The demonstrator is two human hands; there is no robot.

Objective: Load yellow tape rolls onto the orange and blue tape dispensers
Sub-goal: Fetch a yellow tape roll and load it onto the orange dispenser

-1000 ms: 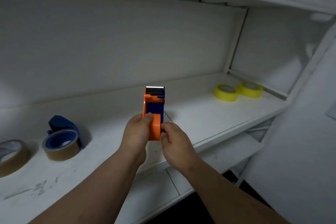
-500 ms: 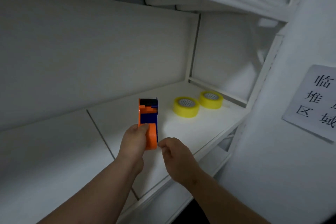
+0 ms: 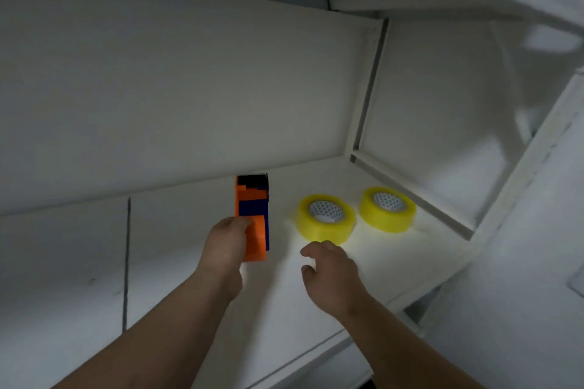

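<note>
From the head camera we see a white shelf (image 3: 395, 265) closed in by a back wall and a right side panel. Two yellow tape rolls lie flat on it near the right corner, the nearer roll (image 3: 325, 219) just beside the farther roll (image 3: 387, 208). Nothing stands between our hands and them. Our left hand (image 3: 224, 249) grips the orange and blue tape dispenser (image 3: 252, 215) by its handle, cutter end pointing away. Our right hand (image 3: 328, 271) hovers just short of the nearer roll, fingers (image 3: 311, 251) loosely spread and empty.
</note>
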